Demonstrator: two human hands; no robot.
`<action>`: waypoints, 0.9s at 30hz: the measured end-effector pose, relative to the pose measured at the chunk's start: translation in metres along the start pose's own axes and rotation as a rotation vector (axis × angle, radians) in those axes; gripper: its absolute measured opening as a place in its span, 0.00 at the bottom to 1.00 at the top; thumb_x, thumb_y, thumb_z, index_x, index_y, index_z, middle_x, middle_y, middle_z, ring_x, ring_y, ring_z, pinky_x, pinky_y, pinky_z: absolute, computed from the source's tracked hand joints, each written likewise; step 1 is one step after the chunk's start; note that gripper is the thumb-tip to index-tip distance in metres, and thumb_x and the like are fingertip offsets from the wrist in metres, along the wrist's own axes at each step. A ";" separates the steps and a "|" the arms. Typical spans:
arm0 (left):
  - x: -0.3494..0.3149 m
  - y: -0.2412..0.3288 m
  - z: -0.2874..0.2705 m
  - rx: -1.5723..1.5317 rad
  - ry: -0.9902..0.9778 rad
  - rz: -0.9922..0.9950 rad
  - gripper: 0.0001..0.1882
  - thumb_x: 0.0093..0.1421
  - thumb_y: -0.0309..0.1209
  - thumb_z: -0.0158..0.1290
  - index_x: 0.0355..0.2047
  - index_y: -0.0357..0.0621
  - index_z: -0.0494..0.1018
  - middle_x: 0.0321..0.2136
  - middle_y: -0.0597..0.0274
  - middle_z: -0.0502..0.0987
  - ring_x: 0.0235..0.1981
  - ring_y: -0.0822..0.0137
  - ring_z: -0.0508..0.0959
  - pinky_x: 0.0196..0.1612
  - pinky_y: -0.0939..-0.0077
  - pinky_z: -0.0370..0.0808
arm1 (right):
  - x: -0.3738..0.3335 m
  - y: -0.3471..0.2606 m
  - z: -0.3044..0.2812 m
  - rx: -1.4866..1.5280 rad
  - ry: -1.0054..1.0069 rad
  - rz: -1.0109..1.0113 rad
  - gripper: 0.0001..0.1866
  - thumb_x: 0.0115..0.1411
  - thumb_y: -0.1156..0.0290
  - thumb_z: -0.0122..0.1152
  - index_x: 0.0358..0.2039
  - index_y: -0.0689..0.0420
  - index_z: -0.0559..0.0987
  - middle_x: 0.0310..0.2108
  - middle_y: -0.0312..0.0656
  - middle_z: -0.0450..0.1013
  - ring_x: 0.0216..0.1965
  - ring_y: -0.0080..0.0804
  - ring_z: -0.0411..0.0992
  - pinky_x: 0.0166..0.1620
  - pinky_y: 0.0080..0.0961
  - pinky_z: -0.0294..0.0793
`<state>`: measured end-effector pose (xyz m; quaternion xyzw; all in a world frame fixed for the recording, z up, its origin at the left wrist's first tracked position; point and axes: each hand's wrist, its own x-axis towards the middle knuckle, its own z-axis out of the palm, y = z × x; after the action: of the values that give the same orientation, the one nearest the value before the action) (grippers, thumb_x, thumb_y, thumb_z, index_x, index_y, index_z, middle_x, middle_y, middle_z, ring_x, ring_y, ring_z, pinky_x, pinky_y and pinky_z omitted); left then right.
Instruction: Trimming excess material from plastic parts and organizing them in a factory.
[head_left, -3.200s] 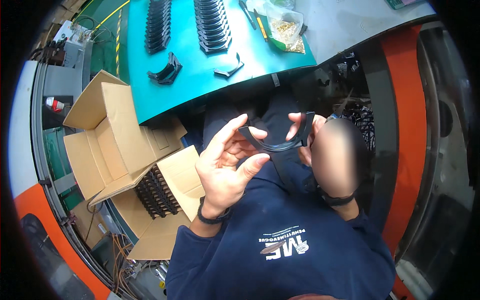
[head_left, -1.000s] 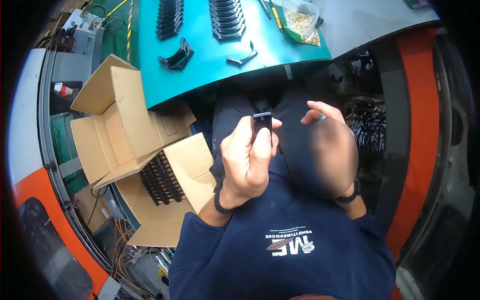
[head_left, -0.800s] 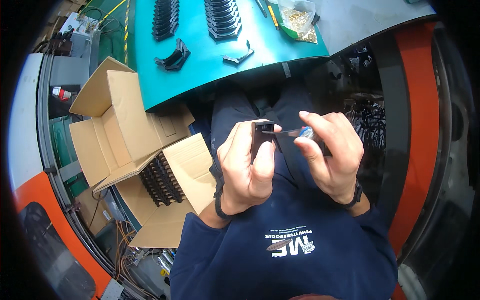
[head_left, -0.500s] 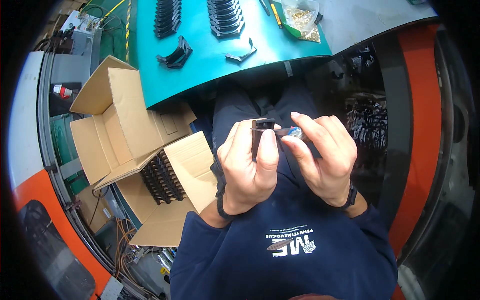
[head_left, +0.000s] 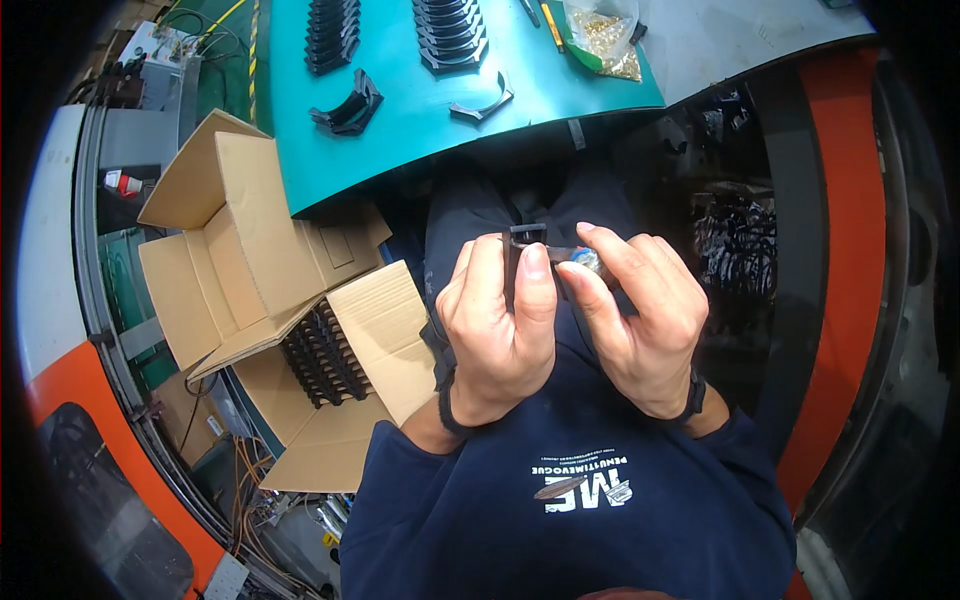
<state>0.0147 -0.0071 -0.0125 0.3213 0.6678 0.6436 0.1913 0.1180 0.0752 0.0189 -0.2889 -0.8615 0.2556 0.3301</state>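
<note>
My left hand [head_left: 497,330] pinches a black plastic part [head_left: 528,234] upright between thumb and fingers, above my lap. In my right hand [head_left: 648,315] is a small knife, its wrapped handle [head_left: 588,261] held between thumb and forefinger. The short blade [head_left: 564,254] points left and meets the black part beside my left thumb. The blade's tip is hidden behind that thumb. Both hands are closed and close together.
Ahead is a green-topped table [head_left: 400,150] with rows of curved black parts [head_left: 447,35], a loose curved piece [head_left: 484,103], a stacked pair [head_left: 348,103], a yellow cutter [head_left: 552,28] and a bag of small brass-coloured pieces [head_left: 605,38]. Left stands an open carton [head_left: 262,395] holding black parts [head_left: 325,357].
Both hands have shifted slightly; the black part sits a little higher, and the knife has moved up with it. The grip on each looks the same.
</note>
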 end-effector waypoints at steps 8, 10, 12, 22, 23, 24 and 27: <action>0.001 -0.003 0.001 0.025 -0.015 -0.021 0.10 0.62 0.27 0.51 0.27 0.32 0.72 0.20 0.50 0.73 0.21 0.58 0.72 0.23 0.69 0.67 | -0.002 0.000 0.004 0.019 0.011 0.050 0.16 0.47 0.73 0.72 0.36 0.64 0.80 0.22 0.43 0.72 0.21 0.35 0.68 0.25 0.27 0.67; 0.002 -0.003 0.002 0.000 -0.006 -0.026 0.11 0.63 0.28 0.50 0.26 0.32 0.72 0.20 0.52 0.73 0.20 0.60 0.72 0.23 0.70 0.67 | -0.002 0.000 0.005 0.037 0.013 0.073 0.16 0.47 0.73 0.72 0.36 0.64 0.80 0.22 0.43 0.72 0.21 0.36 0.69 0.25 0.28 0.67; 0.004 -0.001 0.002 -0.063 -0.004 -0.040 0.13 0.65 0.31 0.48 0.27 0.33 0.71 0.19 0.56 0.72 0.19 0.67 0.71 0.22 0.75 0.65 | -0.004 -0.001 0.005 0.096 0.014 0.133 0.14 0.48 0.73 0.72 0.35 0.63 0.80 0.23 0.44 0.72 0.22 0.37 0.69 0.26 0.28 0.68; 0.060 -0.036 -0.006 -0.053 -0.009 -0.201 0.23 0.70 0.40 0.42 0.24 0.36 0.71 0.17 0.67 0.68 0.16 0.80 0.64 0.20 0.84 0.57 | -0.022 0.032 -0.005 0.129 0.049 0.381 0.09 0.56 0.74 0.66 0.35 0.64 0.79 0.25 0.44 0.74 0.26 0.33 0.72 0.31 0.24 0.70; 0.073 -0.048 -0.006 0.027 -0.034 -0.188 0.22 0.70 0.40 0.42 0.24 0.36 0.71 0.17 0.68 0.68 0.16 0.80 0.64 0.20 0.83 0.58 | -0.026 0.037 -0.006 0.115 0.053 0.402 0.09 0.56 0.74 0.65 0.35 0.64 0.79 0.25 0.45 0.74 0.26 0.33 0.73 0.31 0.24 0.70; 0.088 -0.061 -0.007 0.110 -0.056 -0.145 0.22 0.70 0.40 0.41 0.25 0.35 0.72 0.16 0.68 0.68 0.16 0.80 0.65 0.20 0.82 0.59 | -0.029 0.038 -0.008 0.110 0.046 0.415 0.09 0.56 0.74 0.65 0.35 0.64 0.79 0.25 0.45 0.74 0.26 0.34 0.73 0.31 0.24 0.70; 0.135 -0.103 -0.014 0.461 -0.123 -0.032 0.15 0.64 0.36 0.45 0.31 0.34 0.73 0.19 0.59 0.71 0.21 0.68 0.70 0.27 0.72 0.67 | -0.034 0.038 -0.009 0.109 0.019 0.436 0.08 0.56 0.74 0.65 0.35 0.64 0.79 0.26 0.45 0.74 0.27 0.35 0.73 0.32 0.25 0.70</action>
<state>-0.1109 0.0777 -0.0907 0.3843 0.7891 0.4505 0.1633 0.1577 0.0821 -0.0136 -0.4524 -0.7605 0.3642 0.2904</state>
